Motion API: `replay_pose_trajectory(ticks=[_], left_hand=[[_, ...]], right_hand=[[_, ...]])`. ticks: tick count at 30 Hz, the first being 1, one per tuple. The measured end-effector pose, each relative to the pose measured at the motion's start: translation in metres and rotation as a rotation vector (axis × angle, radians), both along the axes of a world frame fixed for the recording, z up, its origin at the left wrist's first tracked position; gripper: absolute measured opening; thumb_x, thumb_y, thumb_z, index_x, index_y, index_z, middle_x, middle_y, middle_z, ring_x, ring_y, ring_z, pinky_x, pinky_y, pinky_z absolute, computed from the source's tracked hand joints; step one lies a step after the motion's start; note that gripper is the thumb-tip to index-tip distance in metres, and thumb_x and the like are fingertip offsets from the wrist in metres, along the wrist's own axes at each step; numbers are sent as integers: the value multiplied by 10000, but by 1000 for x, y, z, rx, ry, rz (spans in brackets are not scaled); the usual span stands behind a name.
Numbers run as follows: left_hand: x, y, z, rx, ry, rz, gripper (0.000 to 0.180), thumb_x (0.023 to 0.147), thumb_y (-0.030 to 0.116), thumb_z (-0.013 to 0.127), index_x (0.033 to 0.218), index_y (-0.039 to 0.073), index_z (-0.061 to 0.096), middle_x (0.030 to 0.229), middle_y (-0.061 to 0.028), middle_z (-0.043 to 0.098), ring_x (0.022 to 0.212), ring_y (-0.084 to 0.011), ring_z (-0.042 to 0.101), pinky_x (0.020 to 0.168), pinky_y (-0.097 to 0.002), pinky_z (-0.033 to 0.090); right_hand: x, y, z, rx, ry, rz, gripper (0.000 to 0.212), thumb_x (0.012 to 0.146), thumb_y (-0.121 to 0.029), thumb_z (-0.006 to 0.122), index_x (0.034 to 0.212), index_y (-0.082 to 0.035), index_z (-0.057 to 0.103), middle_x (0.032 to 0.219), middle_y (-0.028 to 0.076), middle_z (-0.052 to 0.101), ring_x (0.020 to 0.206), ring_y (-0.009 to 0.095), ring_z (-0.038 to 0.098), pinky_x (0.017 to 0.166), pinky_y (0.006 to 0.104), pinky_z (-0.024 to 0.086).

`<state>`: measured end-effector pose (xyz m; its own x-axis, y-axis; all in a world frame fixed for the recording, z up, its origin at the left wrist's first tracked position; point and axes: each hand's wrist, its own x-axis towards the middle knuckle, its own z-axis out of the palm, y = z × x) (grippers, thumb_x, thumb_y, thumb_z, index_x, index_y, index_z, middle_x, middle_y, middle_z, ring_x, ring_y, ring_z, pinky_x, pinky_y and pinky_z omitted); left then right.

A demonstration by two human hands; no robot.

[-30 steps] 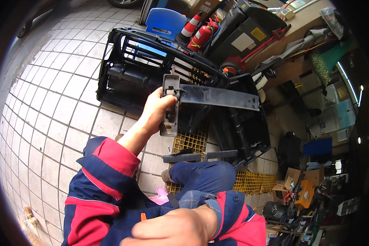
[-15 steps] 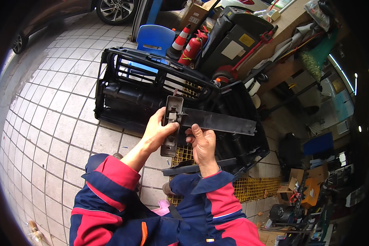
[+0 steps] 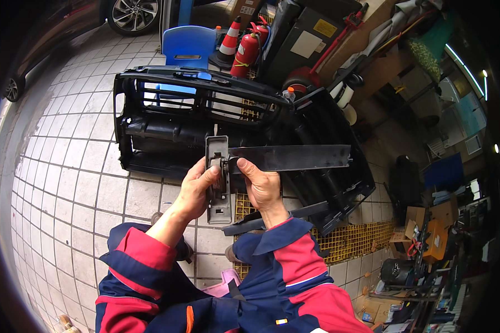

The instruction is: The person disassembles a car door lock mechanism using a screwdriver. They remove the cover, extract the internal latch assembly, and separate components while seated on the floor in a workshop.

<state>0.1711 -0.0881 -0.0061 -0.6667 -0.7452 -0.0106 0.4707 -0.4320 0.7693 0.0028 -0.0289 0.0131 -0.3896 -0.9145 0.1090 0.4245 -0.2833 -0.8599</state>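
Observation:
I hold a T-shaped plastic part in front of me with both hands. Its grey upright bracket (image 3: 217, 152) is gripped by my left hand (image 3: 197, 186) along the left side. A long dark flat strip (image 3: 294, 157) runs out to the right from the bracket. My right hand (image 3: 261, 183) grips where the strip joins the bracket, thumb on top. Behind the part lies a large black car bumper grille (image 3: 166, 119) on the tiled floor.
A yellow floor grating (image 3: 355, 241) lies under the bumper's right end. A blue chair (image 3: 189, 47), a traffic cone (image 3: 229, 40) and red fire extinguishers (image 3: 246, 54) stand behind. A car wheel (image 3: 132, 14) shows at top left. Boxes and tools crowd the right side.
My right hand came up from my lap and took hold of the part next to the left hand. The part now sits lower and closer in view.

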Motion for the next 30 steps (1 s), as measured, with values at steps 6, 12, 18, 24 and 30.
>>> replay_pose_trajectory(ticks=[6,12,18,24,30], left_hand=[[-1,6,10,87,-18,-142,649,1058,589,579,1341,6,603,1029,-187,752,914,-341,778,827,-446,648],[6,6,12,245,-46,-299,713,1057,635,533,1293,-29,646,1008,-273,755,892,-405,785,852,-506,658],[12,-1,1,431,18,-443,700,1097,593,481,1362,-44,598,1016,-304,758,891,-447,784,834,-500,675],[9,-2,4,347,7,-450,742,1066,659,492,1340,-18,625,1034,-286,748,915,-414,782,837,-480,661],[-7,2,12,140,-32,-192,594,1030,514,626,1369,26,611,1160,-133,748,945,-296,766,886,-439,629]], right_hand=[[-18,12,12,-2,394,26,208,972,-54,796,1174,-24,754,1108,30,758,993,121,684,915,283,554],[-24,20,29,-126,663,71,168,931,-27,805,1097,-13,782,965,56,725,923,170,698,852,303,561],[-22,22,42,-195,698,129,157,899,-24,836,1047,0,792,938,76,720,869,175,664,794,308,538],[-23,23,40,-151,666,130,173,901,-30,841,1064,-6,788,976,77,740,893,166,681,827,299,550],[-19,22,14,129,221,-2,501,832,26,894,1284,-43,689,1203,44,724,1064,122,663,983,267,561]])
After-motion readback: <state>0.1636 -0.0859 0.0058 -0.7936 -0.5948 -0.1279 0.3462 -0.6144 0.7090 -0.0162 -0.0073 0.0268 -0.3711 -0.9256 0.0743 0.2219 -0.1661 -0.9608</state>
